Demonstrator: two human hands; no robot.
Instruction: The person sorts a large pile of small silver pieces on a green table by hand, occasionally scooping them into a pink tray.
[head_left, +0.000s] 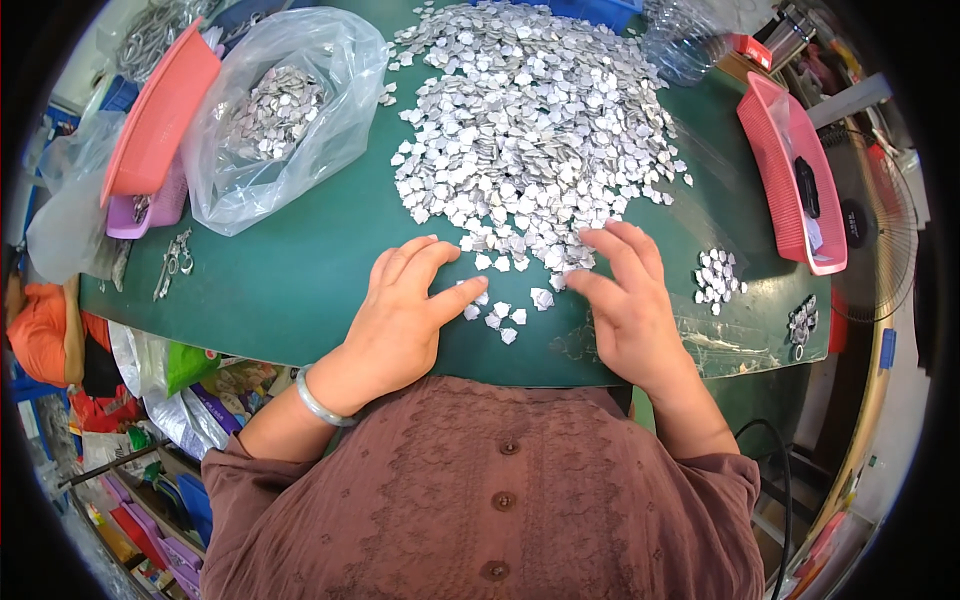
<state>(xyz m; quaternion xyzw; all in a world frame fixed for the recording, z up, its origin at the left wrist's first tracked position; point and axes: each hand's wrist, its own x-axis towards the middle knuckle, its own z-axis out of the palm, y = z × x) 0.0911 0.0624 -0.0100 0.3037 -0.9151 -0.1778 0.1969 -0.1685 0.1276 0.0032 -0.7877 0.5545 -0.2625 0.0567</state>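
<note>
a clear plastic bag (285,110) is blurring the silver pieces inside it. the left hand (400,315) is lying flat, fingers together, beside loose small pieces (500,318). the right hand (625,300), fingers spread, is covering the big pile's (530,120) near edge.

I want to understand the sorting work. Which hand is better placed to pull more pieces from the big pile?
Probably the right hand: its fingertips already lie on the near edge of the big pile. The left hand rests flat on bare green table, beside only a few loose pieces.

Clear plastic bag (300,90), pink trays (160,110), black fan (880,240)
</note>
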